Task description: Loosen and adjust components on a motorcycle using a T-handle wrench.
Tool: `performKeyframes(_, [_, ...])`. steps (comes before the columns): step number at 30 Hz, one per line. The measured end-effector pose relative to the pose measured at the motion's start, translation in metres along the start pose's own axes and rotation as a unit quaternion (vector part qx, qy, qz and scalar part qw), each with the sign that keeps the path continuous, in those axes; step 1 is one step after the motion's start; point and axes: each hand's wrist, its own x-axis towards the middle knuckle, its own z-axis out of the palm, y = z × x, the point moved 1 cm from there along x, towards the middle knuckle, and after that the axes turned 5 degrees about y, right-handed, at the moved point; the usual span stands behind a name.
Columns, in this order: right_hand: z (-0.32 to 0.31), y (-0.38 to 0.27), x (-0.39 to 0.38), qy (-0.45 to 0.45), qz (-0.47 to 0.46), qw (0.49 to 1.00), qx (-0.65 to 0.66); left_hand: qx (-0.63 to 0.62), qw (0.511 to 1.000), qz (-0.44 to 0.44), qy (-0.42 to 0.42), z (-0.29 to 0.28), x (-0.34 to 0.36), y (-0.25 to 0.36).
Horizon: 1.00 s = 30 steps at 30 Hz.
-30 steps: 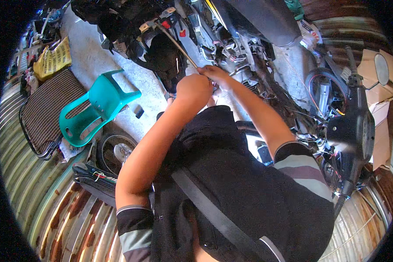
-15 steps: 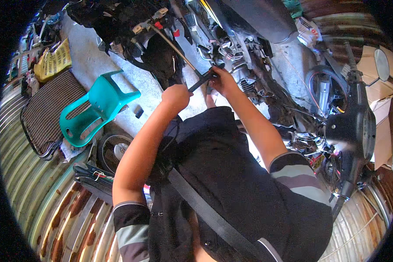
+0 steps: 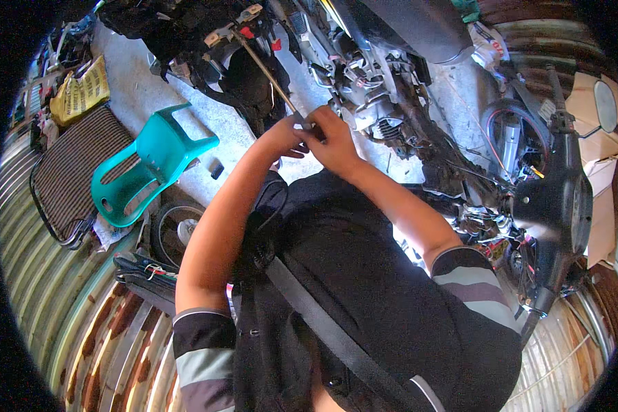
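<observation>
A long-shafted T-handle wrench slants up and left. Its far end meets the black motorcycle assembly next to a metal bracket. My left hand and my right hand come together at the near end of the shaft, fingers closed round the handle. The crossbar is mostly hidden behind them. Some left fingers show below the right thumb. Whether the far end sits on a bolt is too small to tell.
A teal plastic chair lies tipped at left beside a striped rack panel and a yellow sack. Stripped motorcycle frame and engine parts stand to the right, with handlebars beyond. Corrugated metal sheets line the edges.
The T-handle has turned, so its crossbar no longer shows between my hands. My right hand has moved left and down, close against my left, which has shifted slightly up.
</observation>
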Motion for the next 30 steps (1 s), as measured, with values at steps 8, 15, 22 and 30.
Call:
performKeyframes(8, [-0.001, 0.016, -0.001, -0.076, 0.192, 0.968, 0.142, -0.282, 0.948, 0.063, -0.137, -0.003, -0.018, -0.005])
performKeyframes(15, [0.006, 0.043, -0.044, 0.028, 0.422, 0.801, 0.424, -0.240, 0.970, -0.039, 0.027, 0.011, -0.015, 0.007])
performKeyframes(22, [0.038, 0.107, -0.075, 0.009, 0.603, 0.570, 0.558, -0.258, 0.964, -0.058, -0.022, 0.001, -0.012, 0.003])
performKeyframes(30, [0.029, 0.116, -0.017, 0.106, 0.519, 0.673, 0.516, 0.024, 0.999, -0.021, -0.028, -0.023, -0.004, -0.004])
